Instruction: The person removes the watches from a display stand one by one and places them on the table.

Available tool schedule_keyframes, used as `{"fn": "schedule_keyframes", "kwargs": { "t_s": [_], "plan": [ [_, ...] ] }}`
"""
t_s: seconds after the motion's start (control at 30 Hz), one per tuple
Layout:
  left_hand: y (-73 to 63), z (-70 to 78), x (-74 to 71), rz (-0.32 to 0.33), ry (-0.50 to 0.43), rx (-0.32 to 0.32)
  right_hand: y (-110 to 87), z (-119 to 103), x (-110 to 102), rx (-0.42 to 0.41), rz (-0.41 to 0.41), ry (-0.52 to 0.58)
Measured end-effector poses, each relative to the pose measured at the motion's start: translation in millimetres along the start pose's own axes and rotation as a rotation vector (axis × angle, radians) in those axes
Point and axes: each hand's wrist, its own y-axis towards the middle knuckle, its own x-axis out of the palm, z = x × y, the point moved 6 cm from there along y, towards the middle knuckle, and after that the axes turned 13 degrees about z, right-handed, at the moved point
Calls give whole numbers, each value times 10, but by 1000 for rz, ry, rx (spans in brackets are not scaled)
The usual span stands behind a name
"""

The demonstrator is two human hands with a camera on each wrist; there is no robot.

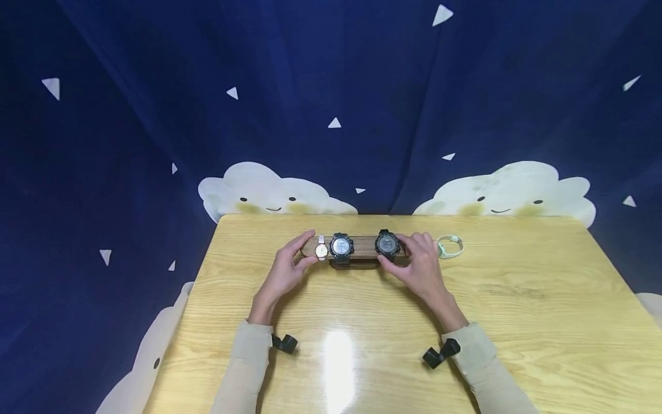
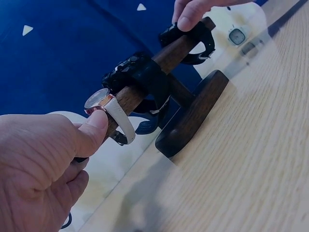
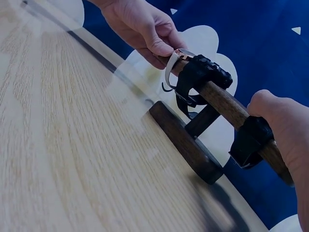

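Observation:
A dark wooden watch stand (image 1: 364,247) bears a white-strapped watch (image 2: 99,100) at its left end, then a chunky black watch with a pale dial (image 1: 341,246), and another black watch (image 1: 387,244) toward its right end. My left hand (image 1: 287,268) grips the bar's left end, its thumb against the rim of the white-strapped watch and its other fingers behind and below the bar. My right hand (image 1: 421,267) pinches the right black watch, thumb at the near side and fingers at the far side. In the right wrist view, that watch's strap loops round the bar.
A pale mint-banded watch (image 1: 451,254) lies on the wooden table (image 1: 527,322) just right of my right hand. The stand's base (image 2: 193,116) rests near the table's back edge. Behind it hangs a dark blue curtain (image 1: 289,132) with clouds and white triangles.

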Motion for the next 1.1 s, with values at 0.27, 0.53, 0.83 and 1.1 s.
{"fn": "schedule_keyframes", "kwargs": {
  "t_s": [0.27,0.53,0.83,1.1],
  "plan": [
    [11,8,-17,0,0,6,2,27,-42,35,4,-3],
    [11,10,-1,-10,-10,-1,-5,68,-98,61,-9,-10],
    [27,-2,19,-13,-10,20,-30,101,-190,71,40,14],
    [1,-3,-10,15,-10,-7,-29,97,-208,70,23,15]
  ]
}}
